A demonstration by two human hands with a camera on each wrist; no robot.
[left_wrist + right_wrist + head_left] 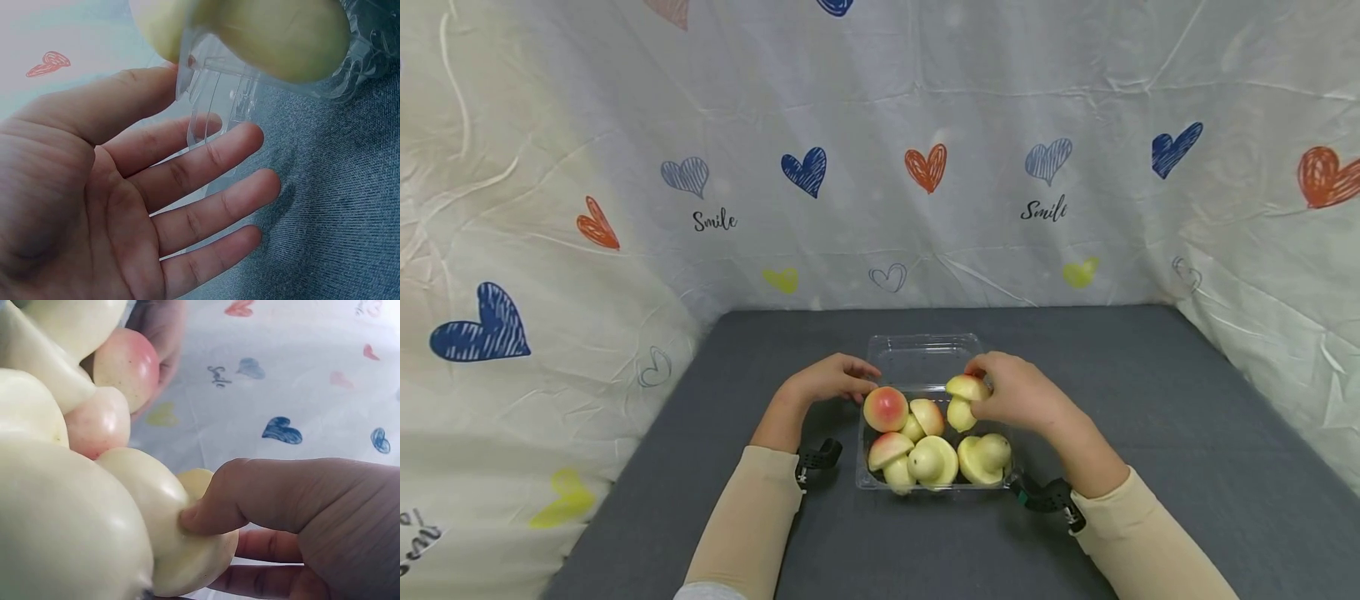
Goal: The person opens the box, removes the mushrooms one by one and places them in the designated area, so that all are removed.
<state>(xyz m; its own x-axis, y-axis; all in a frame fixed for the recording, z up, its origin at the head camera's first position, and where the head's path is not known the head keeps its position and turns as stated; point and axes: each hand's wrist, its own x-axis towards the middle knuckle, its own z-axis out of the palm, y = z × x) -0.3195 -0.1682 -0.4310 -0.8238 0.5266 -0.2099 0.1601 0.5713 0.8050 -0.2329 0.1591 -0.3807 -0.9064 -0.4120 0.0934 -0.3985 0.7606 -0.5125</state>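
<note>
A clear plastic clamshell box (859,478) holds several pale yellow mushroom-shaped pieces, some with a red blush, such as the round-capped one (886,408) at the back left. My right hand (1022,392) grips another mushroom-shaped piece (962,414) at the back right of the box, cap up. In the right wrist view the thumb presses its stem while the fingers pass behind the cap. At the box's back left corner is my left hand (831,380). Its thumb touches the plastic rim in the left wrist view, and the other fingers (194,222) extend loosely beside the wall.
Behind the box its transparent lid (925,358) lies folded back. Everything stands on a dark grey cloth-covered table (887,550). A white curtain with printed hearts (865,108) hangs at the back and along both sides. Each wrist wears a black strap (820,458).
</note>
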